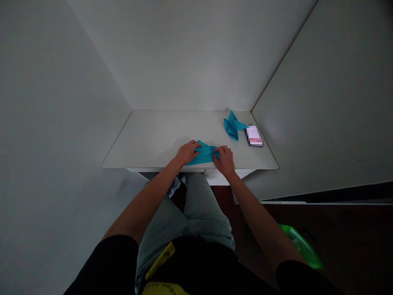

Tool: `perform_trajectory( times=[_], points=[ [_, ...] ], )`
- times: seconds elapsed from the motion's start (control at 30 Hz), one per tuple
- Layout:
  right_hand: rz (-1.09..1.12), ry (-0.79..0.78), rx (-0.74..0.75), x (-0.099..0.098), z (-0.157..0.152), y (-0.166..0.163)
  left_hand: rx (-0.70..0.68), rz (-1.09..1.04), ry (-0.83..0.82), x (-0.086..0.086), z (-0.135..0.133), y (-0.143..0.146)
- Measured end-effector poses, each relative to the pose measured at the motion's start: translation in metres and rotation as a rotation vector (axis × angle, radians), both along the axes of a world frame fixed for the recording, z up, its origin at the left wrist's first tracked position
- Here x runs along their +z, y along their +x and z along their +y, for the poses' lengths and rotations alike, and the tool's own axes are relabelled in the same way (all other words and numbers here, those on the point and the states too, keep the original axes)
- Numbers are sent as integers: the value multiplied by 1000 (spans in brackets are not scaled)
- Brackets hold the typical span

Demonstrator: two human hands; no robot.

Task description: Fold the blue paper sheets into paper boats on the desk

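Observation:
A sheet of blue paper (204, 155), partly folded, lies near the front edge of the white desk (153, 135). My left hand (188, 152) grips its left side, fingers bent over the paper. On the paper's right side, my right hand (225, 159) has its fingers curled round the edge. Creases run along the sheet between the two hands. Behind and to the right sits a folded blue origami figure (232, 125) with several pointed parts, one reaching towards a phone.
The phone (254, 136) lies at the desk's right end, its lit screen blurred out. Walls (190, 53) close in the desk at the back and both sides. A bright green object (302, 246) is low on the right, above the dark floor.

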State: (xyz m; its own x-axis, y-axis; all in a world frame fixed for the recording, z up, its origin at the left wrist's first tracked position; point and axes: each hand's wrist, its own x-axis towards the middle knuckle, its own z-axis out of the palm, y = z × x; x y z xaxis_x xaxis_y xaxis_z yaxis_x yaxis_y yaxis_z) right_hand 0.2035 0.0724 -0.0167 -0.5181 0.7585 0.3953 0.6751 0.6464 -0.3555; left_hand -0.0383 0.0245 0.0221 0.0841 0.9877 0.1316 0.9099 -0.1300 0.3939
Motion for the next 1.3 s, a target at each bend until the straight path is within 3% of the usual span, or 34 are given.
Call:
perform_trajectory(
  times=[0.23,0.47,0.7,0.87,1.07,1.17,1.3],
  points=[
    [-96,-8,132,3,0,-3,-30,199,90,-7,-32,-1],
    [-119,9,256,3,-3,5,-37,114,114,-28,-94,-16],
    [-151,-41,363,1,-11,27,79,25,125,-27,-121,-19],
    [61,-195,370,18,-14,30,163,-179,177,-9,-112,-15],
    [389,-395,192,53,18,15,304,-476,220,21,-69,-22],
    [423,-427,152,47,39,6,355,-484,206,22,-50,-26],
    [258,-348,84,21,51,-1,383,-349,111,2,-38,-29]
  ],
)
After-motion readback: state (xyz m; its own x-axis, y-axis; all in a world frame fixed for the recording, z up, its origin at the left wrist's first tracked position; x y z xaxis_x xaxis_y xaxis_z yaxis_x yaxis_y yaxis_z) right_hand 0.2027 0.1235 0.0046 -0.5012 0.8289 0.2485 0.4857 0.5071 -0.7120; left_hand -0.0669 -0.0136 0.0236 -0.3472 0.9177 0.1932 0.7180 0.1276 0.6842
